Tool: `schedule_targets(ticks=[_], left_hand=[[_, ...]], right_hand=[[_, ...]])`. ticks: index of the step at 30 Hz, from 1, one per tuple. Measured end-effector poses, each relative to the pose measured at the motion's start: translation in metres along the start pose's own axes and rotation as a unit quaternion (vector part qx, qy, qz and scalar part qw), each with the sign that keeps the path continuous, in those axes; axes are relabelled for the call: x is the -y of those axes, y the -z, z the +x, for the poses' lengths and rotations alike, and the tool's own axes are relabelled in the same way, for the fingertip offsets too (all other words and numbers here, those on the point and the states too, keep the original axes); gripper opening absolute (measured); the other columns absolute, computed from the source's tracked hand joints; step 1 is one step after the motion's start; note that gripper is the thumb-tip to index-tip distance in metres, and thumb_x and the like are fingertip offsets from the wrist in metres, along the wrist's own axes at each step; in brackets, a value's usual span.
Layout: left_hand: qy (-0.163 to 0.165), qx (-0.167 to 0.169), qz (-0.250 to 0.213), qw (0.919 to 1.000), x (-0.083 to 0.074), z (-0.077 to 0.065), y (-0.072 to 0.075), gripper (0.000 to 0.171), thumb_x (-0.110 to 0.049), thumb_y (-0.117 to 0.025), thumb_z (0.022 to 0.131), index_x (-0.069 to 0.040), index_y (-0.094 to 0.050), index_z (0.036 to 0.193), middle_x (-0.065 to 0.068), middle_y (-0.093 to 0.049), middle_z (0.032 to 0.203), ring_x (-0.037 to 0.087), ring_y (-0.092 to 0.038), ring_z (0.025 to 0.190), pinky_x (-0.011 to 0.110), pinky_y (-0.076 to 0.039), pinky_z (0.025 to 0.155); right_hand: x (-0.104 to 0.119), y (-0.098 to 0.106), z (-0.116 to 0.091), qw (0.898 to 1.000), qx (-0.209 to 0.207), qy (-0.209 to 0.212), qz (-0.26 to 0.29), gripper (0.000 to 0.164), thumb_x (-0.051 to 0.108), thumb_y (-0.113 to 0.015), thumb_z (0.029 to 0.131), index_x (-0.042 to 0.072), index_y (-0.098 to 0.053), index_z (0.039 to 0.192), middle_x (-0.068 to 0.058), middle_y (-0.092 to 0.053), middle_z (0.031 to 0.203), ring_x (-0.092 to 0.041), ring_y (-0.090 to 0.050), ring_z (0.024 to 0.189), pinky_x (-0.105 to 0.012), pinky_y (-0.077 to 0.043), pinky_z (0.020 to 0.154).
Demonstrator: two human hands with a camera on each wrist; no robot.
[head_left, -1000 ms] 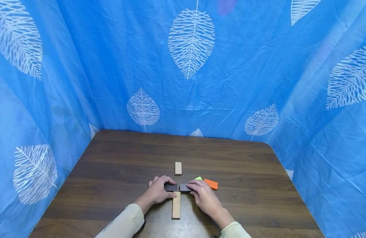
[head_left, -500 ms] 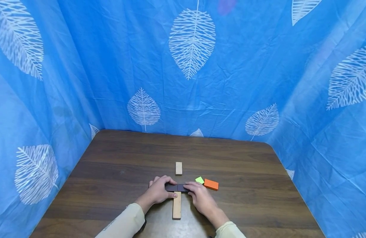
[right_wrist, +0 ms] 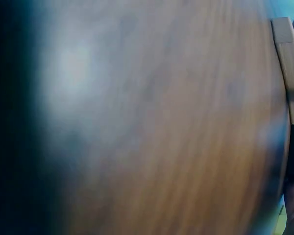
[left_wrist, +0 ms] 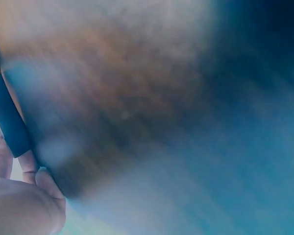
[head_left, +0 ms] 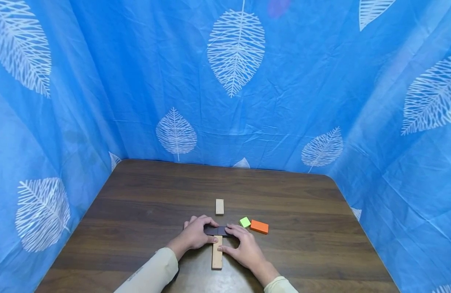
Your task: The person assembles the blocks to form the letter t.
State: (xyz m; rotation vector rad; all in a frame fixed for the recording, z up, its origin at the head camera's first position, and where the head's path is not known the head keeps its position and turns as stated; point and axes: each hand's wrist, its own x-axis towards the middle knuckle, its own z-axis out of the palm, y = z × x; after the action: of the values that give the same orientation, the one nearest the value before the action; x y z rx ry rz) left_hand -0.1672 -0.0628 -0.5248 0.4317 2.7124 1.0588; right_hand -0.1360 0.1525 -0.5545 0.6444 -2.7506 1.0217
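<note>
Your left hand (head_left: 194, 236) curls its fingers around one end of the dark block (head_left: 217, 230). Your right hand (head_left: 244, 246) pinches the other end, with its thumb touching the long wooden block (head_left: 217, 254) just below. The dark block sits between your hands, lying across the top of that wooden block on the table (head_left: 137, 211).

Head view bright and sharp; both wrist views badly blurred.

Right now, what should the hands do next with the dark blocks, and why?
Probably let go gently. The left hand and right hand hold the dark blocks end to end across the long wooden block, so they look placed.
</note>
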Motion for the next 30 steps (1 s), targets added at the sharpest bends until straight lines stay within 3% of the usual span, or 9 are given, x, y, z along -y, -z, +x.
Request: schedule_targets(ticks=[7,12,20,26,30], left_hand=[[-0.002,0.011,0.027,0.9996,-0.006,0.003,0.003,0.033,-0.031,-0.090,0.074,-0.026,-0.074,0.102,-0.007,-0.063,0.109,0.027,-0.048,0.106,0.055,-0.030,0.089],[-0.028,0.019,0.038,0.9987,-0.008,0.008,0.007,0.035,-0.033,-0.091,0.071,-0.023,-0.074,0.100,-0.007,-0.064,0.103,0.026,-0.047,0.103,0.052,-0.031,0.086],[-0.025,0.037,0.020,0.9988,-0.007,0.014,0.012,0.035,-0.032,-0.091,0.073,-0.021,-0.071,0.099,-0.006,-0.061,0.100,0.026,-0.046,0.103,0.051,-0.031,0.088],[0.014,-0.044,-0.035,0.9983,-0.005,0.037,0.012,0.031,-0.031,-0.082,0.085,-0.016,-0.070,0.110,-0.001,-0.059,0.098,0.026,-0.049,0.099,0.055,-0.033,0.089],[0.040,-0.074,-0.032,0.9959,-0.005,0.055,0.010,0.043,-0.031,-0.078,0.089,-0.016,-0.066,0.127,0.001,-0.059,0.104,0.028,-0.049,0.103,0.055,-0.033,0.090]], right_hand=[[-0.004,-0.002,0.001,1.000,-0.012,-0.004,0.021,0.062,0.051,-0.085,0.076,0.006,-0.074,0.117,-0.007,-0.068,0.126,-0.029,-0.062,0.119,-0.046,-0.045,0.101],[-0.002,0.005,0.003,0.999,0.018,-0.030,0.025,0.065,0.053,-0.084,0.077,0.006,-0.073,0.120,-0.008,-0.066,0.129,-0.030,-0.059,0.123,-0.048,-0.043,0.103],[0.000,0.007,0.007,0.997,0.059,-0.052,0.026,0.069,0.057,-0.081,0.078,0.007,-0.071,0.124,-0.009,-0.063,0.133,-0.030,-0.056,0.127,-0.048,-0.042,0.104],[-0.001,0.004,0.006,0.997,0.052,-0.048,0.020,0.068,0.056,-0.081,0.078,0.006,-0.071,0.123,-0.008,-0.064,0.133,-0.030,-0.057,0.126,-0.046,-0.041,0.105],[-0.001,0.004,0.006,0.997,0.047,-0.050,0.024,0.069,0.057,-0.081,0.078,0.006,-0.071,0.124,-0.008,-0.064,0.133,-0.029,-0.056,0.127,-0.047,-0.041,0.105]])
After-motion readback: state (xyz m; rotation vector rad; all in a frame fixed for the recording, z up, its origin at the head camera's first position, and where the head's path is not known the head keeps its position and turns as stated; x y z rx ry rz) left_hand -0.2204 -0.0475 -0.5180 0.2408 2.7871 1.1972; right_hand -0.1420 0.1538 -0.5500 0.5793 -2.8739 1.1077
